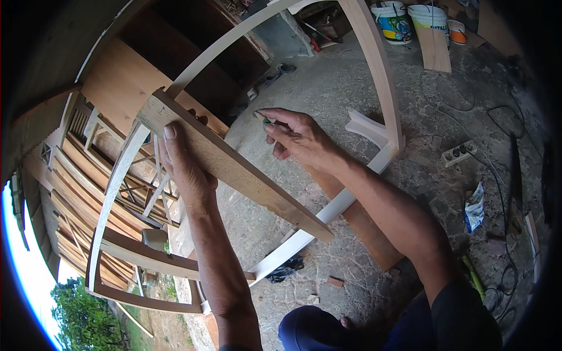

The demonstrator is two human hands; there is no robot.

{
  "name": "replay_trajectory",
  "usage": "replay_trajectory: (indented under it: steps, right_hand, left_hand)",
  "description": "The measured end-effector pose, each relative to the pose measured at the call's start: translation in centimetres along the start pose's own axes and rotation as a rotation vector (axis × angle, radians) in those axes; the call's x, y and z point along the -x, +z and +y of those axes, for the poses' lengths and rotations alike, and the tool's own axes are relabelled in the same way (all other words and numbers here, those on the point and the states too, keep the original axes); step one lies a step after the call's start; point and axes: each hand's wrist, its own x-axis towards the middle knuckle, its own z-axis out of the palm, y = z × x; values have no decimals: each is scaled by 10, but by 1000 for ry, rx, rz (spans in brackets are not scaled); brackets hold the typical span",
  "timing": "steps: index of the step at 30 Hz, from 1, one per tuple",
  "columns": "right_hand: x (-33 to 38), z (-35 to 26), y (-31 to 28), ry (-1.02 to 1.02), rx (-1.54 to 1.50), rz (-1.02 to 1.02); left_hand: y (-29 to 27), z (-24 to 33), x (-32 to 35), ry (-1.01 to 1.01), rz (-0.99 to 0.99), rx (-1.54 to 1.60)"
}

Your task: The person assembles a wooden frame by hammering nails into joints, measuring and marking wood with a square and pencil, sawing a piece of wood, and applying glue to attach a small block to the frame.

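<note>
A wooden board (pixel 240 169) lies slantwise across a pale wooden frame with curved sides (pixel 377 70). My left hand (pixel 186 161) is closed on the board near its upper left end, thumb on top, its other fingers partly hidden beneath. To the right of the board, my right hand (pixel 295 137) pinches a short green pencil (pixel 264 120), its tip pointing left toward the board without touching it. Most of the pencil is hidden by the fingers. The board's lower end rests over the frame's white lower rail (pixel 287 251).
Paint buckets (pixel 393 23) stand at the back right by a plank (pixel 434 51). A power strip (pixel 458 153) and cables lie on the rough concrete floor at right. A brown board (pixel 372 234) lies under my right forearm. Curved timber (pixel 76 193) is stacked at left.
</note>
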Motion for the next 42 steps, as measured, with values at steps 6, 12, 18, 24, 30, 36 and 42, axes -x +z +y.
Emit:
replay_trajectory:
  steps: [6, 12, 18, 24, 30, 36, 42]
  right_hand:
    - [-84, 0, 12, -463, 42, -18]
    - [-120, -17, 37, -685, 496, 67]
    - [-136, -19, 54, -602, 280, -10]
    - [-135, -32, 58, -508, 240, -125]
    - [-137, -33, 59, -460, 226, -139]
    - [-133, -27, 61, -560, 192, -80]
    - [-136, -23, 59, -658, 311, -34]
  left_hand:
    - [10, -5, -1, -4, 91, 26]
    - [6, 4, 11, -72, 124, 11]
    - [2, 1, 14, -87, 91, 12]
    - [-2, -2, 15, -52, 90, -4]
    - [1, 2, 15, -49, 65, -28]
    - [2, 5, 15, -52, 86, -30]
    - [0, 0, 16, -64, 70, -19]
